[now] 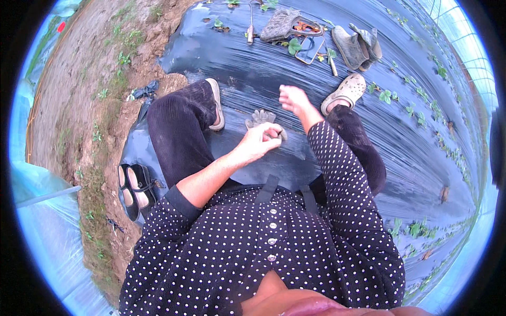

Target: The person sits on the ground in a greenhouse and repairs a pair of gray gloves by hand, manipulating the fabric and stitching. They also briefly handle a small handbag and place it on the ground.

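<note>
My left hand (pixel 258 141) is in front of me with its fingers curled into a pinch. What they hold, if anything, I cannot make out. Just beyond it, a grey work glove (pixel 260 118) lies on the black plastic sheet (pixel 237 174), partly hidden by the hand. A darker glove piece (pixel 283 135) shows beside my fingertips; whether I touch it is unclear. Farther right and higher, my right hand (pixel 296 100) is raised apart from the left, its fingers bent together. Anything between them is too small to see.
Beyond my feet lie a grey bag (pixel 280 25), a phone (pixel 309 50), a tool with a pale handle (pixel 250 35) and grey boots (pixel 350 47). Black shoes (pixel 138 187) stand at left beside bare soil (pixel 105 174). Small green plants (pixel 387 97) poke through the sheet.
</note>
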{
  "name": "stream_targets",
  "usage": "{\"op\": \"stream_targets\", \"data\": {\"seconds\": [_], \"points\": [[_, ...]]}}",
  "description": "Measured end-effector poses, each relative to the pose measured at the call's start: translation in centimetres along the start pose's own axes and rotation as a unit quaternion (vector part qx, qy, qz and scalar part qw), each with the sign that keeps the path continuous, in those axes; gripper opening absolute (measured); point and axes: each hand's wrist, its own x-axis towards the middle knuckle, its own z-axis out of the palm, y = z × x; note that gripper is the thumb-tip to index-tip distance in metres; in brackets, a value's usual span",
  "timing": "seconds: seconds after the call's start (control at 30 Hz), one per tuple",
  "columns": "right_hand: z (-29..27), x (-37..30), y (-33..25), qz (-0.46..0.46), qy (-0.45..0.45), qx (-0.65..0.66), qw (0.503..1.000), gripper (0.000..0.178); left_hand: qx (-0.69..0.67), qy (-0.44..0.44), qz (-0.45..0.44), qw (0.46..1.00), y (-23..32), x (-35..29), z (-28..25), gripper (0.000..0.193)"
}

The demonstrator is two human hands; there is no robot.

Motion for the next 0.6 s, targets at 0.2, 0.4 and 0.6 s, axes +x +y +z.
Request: {"op": "stream_targets", "data": {"seconds": [0.2,0.4,0.6], "points": [[-1.2,9.6,-12.5,-0.061,0.076,0.171,0.980,0.049,-0.043,-0.006,0.020,0.999,1.5,-0.4,0.1,0.035],[-1.5,15.4,-19.4,-0.061,0.183,0.335,0.922,0.032,-0.042,-0.024,-0.030,0.998,2.4,-0.3,-0.7,0.035],[5.7,12.1,-26.4,-0.268,0.013,0.130,0.955,0.018,-0.072,0.020,-0.019,0.997,1.7,0.1,-1.2,0.033]]}}
